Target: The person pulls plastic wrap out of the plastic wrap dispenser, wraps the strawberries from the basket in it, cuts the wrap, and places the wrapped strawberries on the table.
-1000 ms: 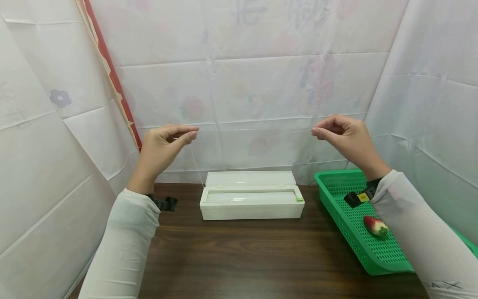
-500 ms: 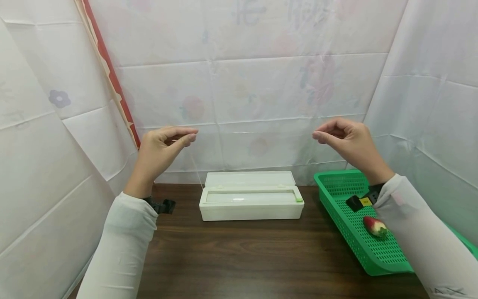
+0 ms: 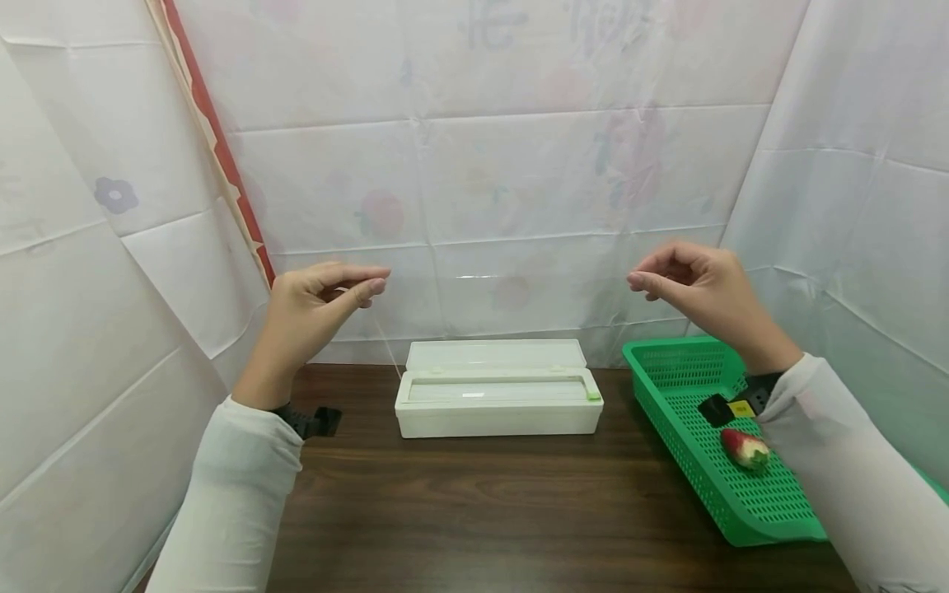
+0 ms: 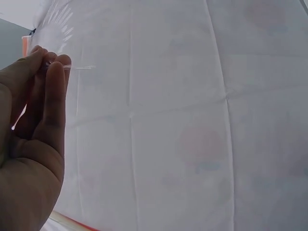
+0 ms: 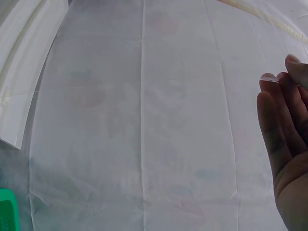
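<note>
A sheet of clear plastic wrap (image 3: 474, 277) rises from a white wrap dispenser (image 3: 498, 422) and spans the space between both hands; it shows mostly by glints and its left edge. My left hand (image 3: 310, 311) pinches one upper corner between thumb and fingers. In the left wrist view, creases fan through the film (image 4: 58, 30) near those fingertips. At the opposite corner, my right hand (image 3: 700, 284) pinches the film; a bit of wrap (image 5: 268, 78) shows at the fingertips in the right wrist view. The dispenser's lid (image 3: 497, 354) stands raised at the back.
At the right of the dark wooden table (image 3: 474, 511) sits a green perforated basket (image 3: 670, 436), partly under the right forearm. One strawberry (image 3: 745, 449) lies in it. A small green slider (image 3: 593, 396) is at the dispenser's right end. White patterned sheeting (image 3: 519, 181) encloses the table.
Both hands have come down a little and moved slightly apart, the left one leftward and the right one rightward. The film's glint has dropped with them. Dispenser, basket and strawberry stay put.
</note>
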Demonstrator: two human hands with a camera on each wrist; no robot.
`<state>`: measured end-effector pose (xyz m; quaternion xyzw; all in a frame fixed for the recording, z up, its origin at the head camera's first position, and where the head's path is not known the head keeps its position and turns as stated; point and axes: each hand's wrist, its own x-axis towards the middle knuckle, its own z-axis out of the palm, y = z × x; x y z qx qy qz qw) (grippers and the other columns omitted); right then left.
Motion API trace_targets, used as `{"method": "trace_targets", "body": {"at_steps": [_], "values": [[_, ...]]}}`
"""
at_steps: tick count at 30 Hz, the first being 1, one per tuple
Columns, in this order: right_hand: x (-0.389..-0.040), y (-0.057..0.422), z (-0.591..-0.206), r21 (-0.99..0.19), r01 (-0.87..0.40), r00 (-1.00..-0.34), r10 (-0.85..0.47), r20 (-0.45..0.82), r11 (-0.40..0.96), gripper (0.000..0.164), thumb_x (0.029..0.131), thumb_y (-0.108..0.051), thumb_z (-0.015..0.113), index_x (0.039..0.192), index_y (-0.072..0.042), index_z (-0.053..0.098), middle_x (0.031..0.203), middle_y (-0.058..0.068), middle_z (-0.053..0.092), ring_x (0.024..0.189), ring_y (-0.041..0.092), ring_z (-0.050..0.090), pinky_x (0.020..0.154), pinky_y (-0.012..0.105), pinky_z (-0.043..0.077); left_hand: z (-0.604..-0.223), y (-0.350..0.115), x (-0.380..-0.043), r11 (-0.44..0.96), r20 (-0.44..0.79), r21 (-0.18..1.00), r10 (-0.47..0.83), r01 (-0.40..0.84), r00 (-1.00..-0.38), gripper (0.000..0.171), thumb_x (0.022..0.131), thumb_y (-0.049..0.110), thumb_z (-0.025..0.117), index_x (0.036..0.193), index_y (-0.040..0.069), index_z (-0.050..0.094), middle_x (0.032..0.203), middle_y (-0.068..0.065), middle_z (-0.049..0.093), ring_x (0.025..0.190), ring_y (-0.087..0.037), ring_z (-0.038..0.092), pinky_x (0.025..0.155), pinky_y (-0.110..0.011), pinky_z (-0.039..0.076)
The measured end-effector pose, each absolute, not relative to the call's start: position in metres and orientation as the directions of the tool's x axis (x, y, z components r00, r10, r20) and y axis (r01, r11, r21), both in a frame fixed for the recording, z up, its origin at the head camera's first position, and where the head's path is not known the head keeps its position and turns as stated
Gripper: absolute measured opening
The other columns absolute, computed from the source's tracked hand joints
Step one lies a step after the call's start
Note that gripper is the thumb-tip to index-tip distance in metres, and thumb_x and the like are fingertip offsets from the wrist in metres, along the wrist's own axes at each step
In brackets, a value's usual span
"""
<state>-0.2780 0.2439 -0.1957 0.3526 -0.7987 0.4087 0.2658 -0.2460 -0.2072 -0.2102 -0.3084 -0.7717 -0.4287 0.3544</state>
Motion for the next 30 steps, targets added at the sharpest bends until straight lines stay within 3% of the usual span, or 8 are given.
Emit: {"method": "trace_targets", "body": {"at_steps": [7,17,22,30], "values": [[-0.273,0.248,-0.196,-0.480,-0.804,-0.593,-0.413,0.691,0.351,0.009,0.089,0.006,0.072,0.096,0.001,0.070,0.087,0.011,0.073,0.078,0.015,0.070,0.066,0.018,0.055,-0.213,-0.212,-0.240,0.396,0.817,0.419,0.227,0.817,-0.529,0.023,0.086,-0.005,0.075,0.106,0.006,0.079,0.099,-0.003,0.075,0.074,-0.012,0.068,0.062,-0.017,0.052],[-0.269,0.253,-0.195,-0.559,-0.783,-0.612,-0.497,0.615,0.272,0.005,0.094,0.006,0.065,0.097,0.003,0.067,0.092,0.013,0.071,0.086,0.019,0.070,0.074,0.022,0.057,-0.220,-0.217,-0.238,0.332,0.808,0.409,0.300,0.850,-0.507,0.024,0.083,-0.012,0.075,0.103,0.000,0.078,0.098,-0.009,0.074,0.082,-0.011,0.069,0.071,-0.018,0.055],[-0.265,0.257,-0.198,-0.573,-0.780,-0.607,-0.528,0.594,0.251,0.006,0.095,0.008,0.062,0.097,0.003,0.065,0.098,0.012,0.070,0.090,0.018,0.069,0.075,0.021,0.056,-0.223,-0.218,-0.232,0.295,0.787,0.447,0.319,0.844,-0.528,0.023,0.082,-0.014,0.074,0.102,-0.002,0.077,0.097,-0.010,0.074,0.080,-0.013,0.070,0.070,-0.018,0.054],[-0.260,0.263,-0.204,-0.626,-0.759,-0.593,-0.584,0.554,0.177,0.010,0.096,0.011,0.058,0.098,0.003,0.065,0.091,0.013,0.071,0.085,0.020,0.071,0.074,0.023,0.057,-0.223,-0.218,-0.226,0.166,0.723,0.536,0.416,0.828,-0.552,0.017,0.088,-0.011,0.069,0.102,-0.003,0.074,0.096,-0.014,0.072,0.084,-0.019,0.071,0.073,-0.023,0.057]]}}
